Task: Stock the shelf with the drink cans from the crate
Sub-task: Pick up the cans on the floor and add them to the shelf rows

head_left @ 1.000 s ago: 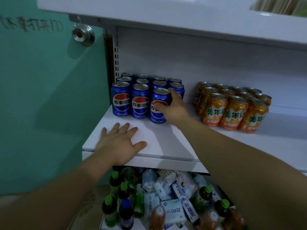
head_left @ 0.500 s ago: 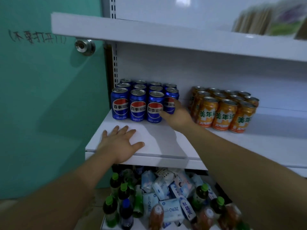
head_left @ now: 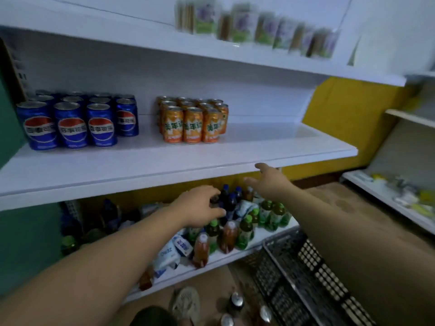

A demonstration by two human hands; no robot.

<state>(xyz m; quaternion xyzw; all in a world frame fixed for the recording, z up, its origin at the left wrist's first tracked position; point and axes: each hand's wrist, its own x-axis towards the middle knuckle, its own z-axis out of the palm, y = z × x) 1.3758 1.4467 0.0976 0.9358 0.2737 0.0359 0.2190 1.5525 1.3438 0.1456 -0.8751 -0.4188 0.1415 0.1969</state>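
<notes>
Hands are hovering empty below the white shelf: left hand loosely curling, right hand stretching flat. Pepsi cans are standing on it; grey crate is sitting lower right.

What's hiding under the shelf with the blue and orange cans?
A lower shelf packed with green-capped bottles, dark blue-capped bottles and white packets. The left hand covers part of the dark bottles, and the shadowed left end is too dim to tell.
</notes>
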